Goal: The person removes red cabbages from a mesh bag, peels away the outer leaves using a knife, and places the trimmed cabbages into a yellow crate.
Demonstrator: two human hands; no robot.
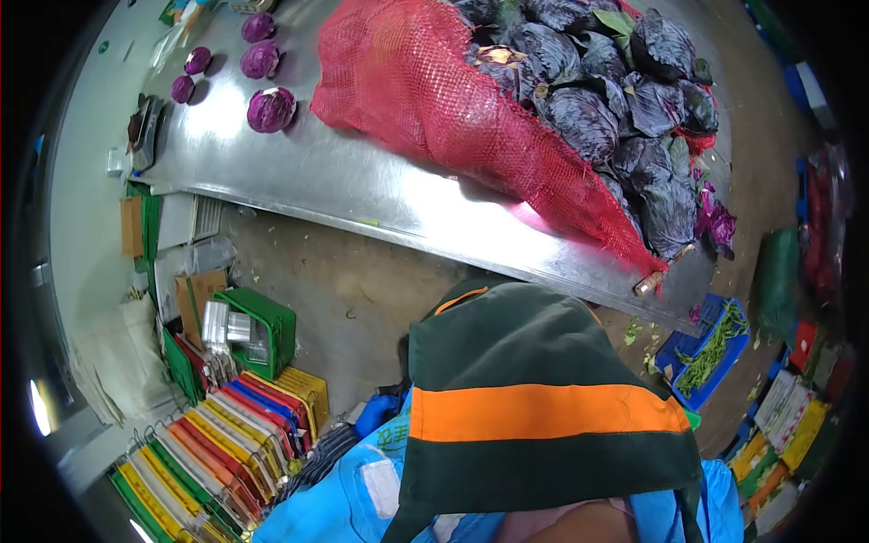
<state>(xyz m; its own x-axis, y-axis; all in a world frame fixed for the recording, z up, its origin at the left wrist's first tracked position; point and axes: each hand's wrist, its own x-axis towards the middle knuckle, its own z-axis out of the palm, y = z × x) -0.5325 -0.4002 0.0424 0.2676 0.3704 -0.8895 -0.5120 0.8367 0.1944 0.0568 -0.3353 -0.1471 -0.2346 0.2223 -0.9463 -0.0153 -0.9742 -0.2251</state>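
Observation:
My left hand [376,415], in what looks like a blue glove, is low beside my dark green apron [543,344] with its orange band. Its fingers are mostly hidden. My right hand is out of the picture. Ahead of me a steel table [299,181] carries a red mesh bag [407,77], spread open with a heap of dark red cabbages [579,122] on it. Several trimmed purple cabbages [271,109] sit apart at the table's left. Near the right front corner lies a short brownish handle-like piece [648,284].
Loose purple leaves [716,222] lie at the table's right edge. Below that edge stands a blue crate [674,355] with green vegetables. At lower left are a green crate [282,339] and a row of colourful hanging boards or folders [213,443]. Scraps litter the floor.

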